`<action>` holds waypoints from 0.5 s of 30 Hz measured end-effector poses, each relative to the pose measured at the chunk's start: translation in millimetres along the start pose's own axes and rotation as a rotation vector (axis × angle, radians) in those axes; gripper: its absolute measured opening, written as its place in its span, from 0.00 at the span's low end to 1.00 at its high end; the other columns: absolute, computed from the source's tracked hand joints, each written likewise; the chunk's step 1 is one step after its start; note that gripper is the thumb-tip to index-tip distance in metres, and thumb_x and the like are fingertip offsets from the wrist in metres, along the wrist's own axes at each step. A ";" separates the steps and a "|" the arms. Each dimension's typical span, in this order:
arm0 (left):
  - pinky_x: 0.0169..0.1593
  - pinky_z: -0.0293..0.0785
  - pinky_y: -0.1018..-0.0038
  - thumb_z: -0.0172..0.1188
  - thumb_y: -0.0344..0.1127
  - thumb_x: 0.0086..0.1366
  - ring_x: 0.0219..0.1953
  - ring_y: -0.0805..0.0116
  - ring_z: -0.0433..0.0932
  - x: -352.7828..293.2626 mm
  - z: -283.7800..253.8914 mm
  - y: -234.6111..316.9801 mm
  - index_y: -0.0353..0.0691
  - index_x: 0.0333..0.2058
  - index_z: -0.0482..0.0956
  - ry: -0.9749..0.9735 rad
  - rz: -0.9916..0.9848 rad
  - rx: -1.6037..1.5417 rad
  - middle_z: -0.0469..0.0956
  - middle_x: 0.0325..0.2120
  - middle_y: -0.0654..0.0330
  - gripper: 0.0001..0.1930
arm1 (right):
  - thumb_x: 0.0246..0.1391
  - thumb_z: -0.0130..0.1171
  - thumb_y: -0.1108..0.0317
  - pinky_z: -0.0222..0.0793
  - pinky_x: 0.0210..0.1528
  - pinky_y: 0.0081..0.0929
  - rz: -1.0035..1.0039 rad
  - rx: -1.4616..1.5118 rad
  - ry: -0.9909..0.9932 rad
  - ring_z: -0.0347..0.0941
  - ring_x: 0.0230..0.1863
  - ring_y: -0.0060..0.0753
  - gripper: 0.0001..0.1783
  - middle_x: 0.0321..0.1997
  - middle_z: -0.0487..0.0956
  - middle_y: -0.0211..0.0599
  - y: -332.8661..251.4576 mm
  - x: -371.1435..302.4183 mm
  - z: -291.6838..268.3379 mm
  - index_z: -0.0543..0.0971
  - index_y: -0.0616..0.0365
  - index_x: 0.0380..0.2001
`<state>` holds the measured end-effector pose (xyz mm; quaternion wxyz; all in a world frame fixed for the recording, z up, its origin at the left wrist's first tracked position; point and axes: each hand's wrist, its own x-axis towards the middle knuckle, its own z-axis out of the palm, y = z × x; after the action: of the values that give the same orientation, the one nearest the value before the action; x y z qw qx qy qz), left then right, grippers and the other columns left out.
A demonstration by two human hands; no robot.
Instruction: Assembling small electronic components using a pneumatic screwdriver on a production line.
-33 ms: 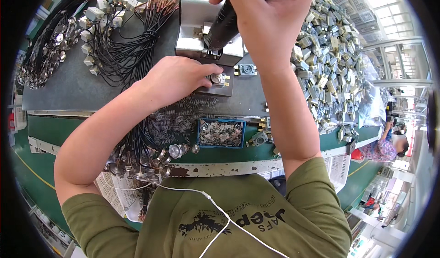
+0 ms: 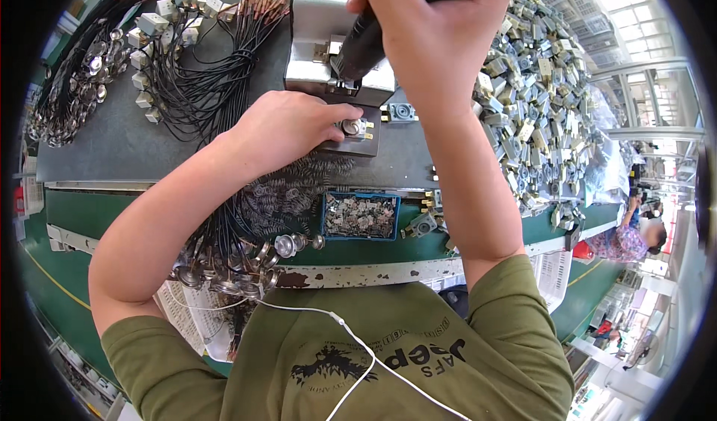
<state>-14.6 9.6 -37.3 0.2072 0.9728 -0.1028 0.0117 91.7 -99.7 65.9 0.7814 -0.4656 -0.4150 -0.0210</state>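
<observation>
Your left hand (image 2: 290, 124): finger and thumb narrow on round-topped part (image 2: 352, 128), between fingertips; your right hand (image 2: 437, 44) wraps black tool (image 2: 366, 45), beyond left fingers; loose pinch could let part twist, tool slip could nick fingertips

I note wire bundles (image 2: 243, 59) on bench (image 2: 82, 148), far left; component heap (image 2: 534, 115), right; fixture (image 2: 314, 19) btwn, far ctr., w/ single unit (image 2: 401, 113) just right of it. Parts tray (image 2: 323, 227) near ctr., springs (image 2: 276, 206) to its left.

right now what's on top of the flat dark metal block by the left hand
A small part with a round silvery top and brassy tabs. The left hand hides its left side; the block beneath is covered.
</observation>
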 end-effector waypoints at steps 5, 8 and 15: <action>0.40 0.80 0.59 0.62 0.45 0.68 0.38 0.53 0.84 -2.8 6.5 -1.9 0.54 0.55 0.82 0.062 0.005 -0.050 0.85 0.32 0.54 0.18 | 0.56 0.70 0.80 0.79 0.27 0.22 -0.311 0.202 -0.092 0.81 0.29 0.26 0.29 0.38 0.82 0.40 8.1 0.9 -24.9 0.65 0.64 0.55; 0.42 0.80 0.58 0.61 0.45 0.69 0.40 0.52 0.84 -6.0 4.6 -5.3 0.55 0.57 0.81 0.045 0.003 -0.039 0.85 0.35 0.55 0.19 | 0.56 0.70 0.80 0.76 0.25 0.20 0.225 -0.220 -0.034 0.81 0.28 0.24 0.24 0.35 0.82 0.38 -35.3 -22.7 -33.5 0.69 0.64 0.51; 0.43 0.80 0.58 0.59 0.47 0.71 0.41 0.51 0.84 -2.1 -1.4 -2.9 0.55 0.59 0.78 -0.029 -0.033 0.014 0.86 0.36 0.55 0.19 | 0.55 0.69 0.83 0.75 0.27 0.19 0.156 -0.152 0.137 0.78 0.27 0.20 0.22 0.34 0.82 0.36 -18.3 -42.6 -31.7 0.69 0.62 0.48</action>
<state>-16.1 13.2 -37.4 0.1991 0.9758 -0.0898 -0.0053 76.1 -148.7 43.3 0.7695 -0.5519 -0.3205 -0.0235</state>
